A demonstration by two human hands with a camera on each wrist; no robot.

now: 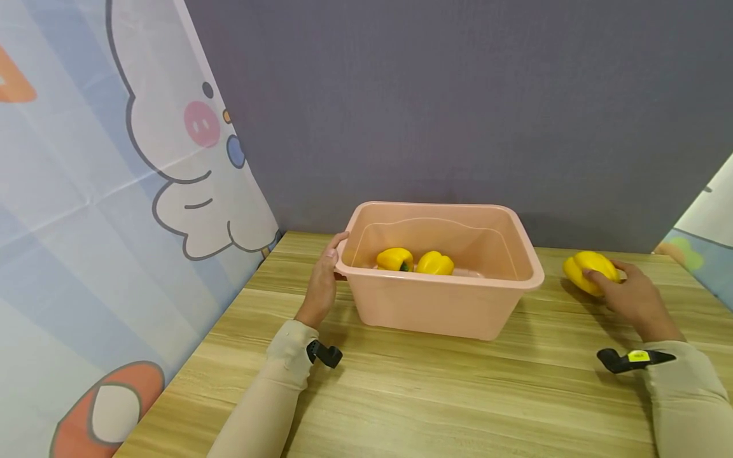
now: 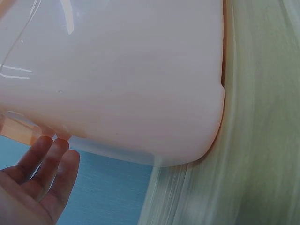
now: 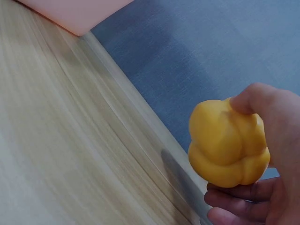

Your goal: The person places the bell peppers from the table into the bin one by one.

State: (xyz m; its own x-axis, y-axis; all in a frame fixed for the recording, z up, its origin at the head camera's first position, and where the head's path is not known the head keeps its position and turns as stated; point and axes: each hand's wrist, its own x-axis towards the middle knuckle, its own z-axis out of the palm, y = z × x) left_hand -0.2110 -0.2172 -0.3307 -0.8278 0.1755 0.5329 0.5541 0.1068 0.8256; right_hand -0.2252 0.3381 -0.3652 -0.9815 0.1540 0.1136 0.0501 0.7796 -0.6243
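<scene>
A pink plastic bin (image 1: 435,305) stands upright on the table, with two yellow bell peppers, one (image 1: 395,259) beside the other (image 1: 435,263), lying inside. At the bin's left end, my left hand (image 1: 322,283) holds the rim. In the left wrist view, several fingertips of that left hand (image 2: 42,183) touch the underside of the rim; its thumb is hidden there. Off to the right of the bin, my right hand (image 1: 635,296) grips a third yellow bell pepper (image 1: 590,272). The right wrist view shows this pepper (image 3: 227,145) between thumb and fingers, raised off the table.
The wood-grain table (image 1: 389,401) reaches back to a dark grey panel (image 1: 458,108). On the left hangs a cartoon-printed sheet (image 1: 143,210), and another printed sheet (image 1: 695,254) borders the right side. Each wrist wears a black strap, the right strap (image 1: 635,359) bearing a yellow label.
</scene>
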